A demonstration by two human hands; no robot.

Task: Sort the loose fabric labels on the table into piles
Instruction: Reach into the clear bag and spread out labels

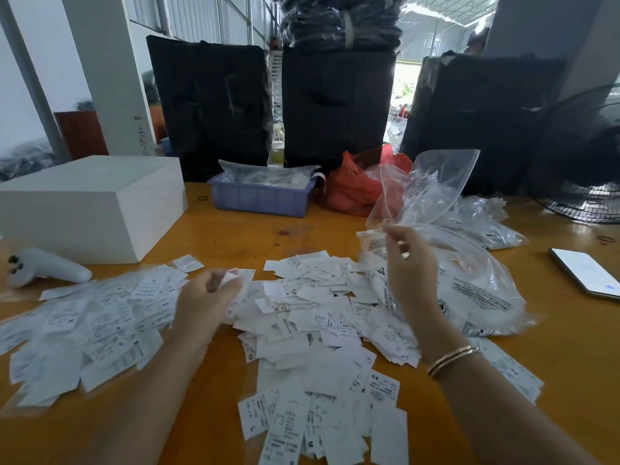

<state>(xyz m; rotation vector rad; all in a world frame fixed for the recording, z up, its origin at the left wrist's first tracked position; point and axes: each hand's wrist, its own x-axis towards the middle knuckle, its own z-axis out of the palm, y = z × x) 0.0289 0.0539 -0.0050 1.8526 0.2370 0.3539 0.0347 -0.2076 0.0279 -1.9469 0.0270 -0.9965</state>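
Note:
Loose white fabric labels with black print lie scattered over the orange table. One spread lies at the left, and a thicker heap runs from the middle to the front. My left hand is over the heap, its fingers curled round a few labels. Raised above the table, my right hand pinches the edge of an empty clear plastic bag. A bangle sits on that wrist.
A white box and a white controller stand at the left. A blue tray and a red bag sit at the back. Printed plastic bags pile up at the right, beside a phone and a fan.

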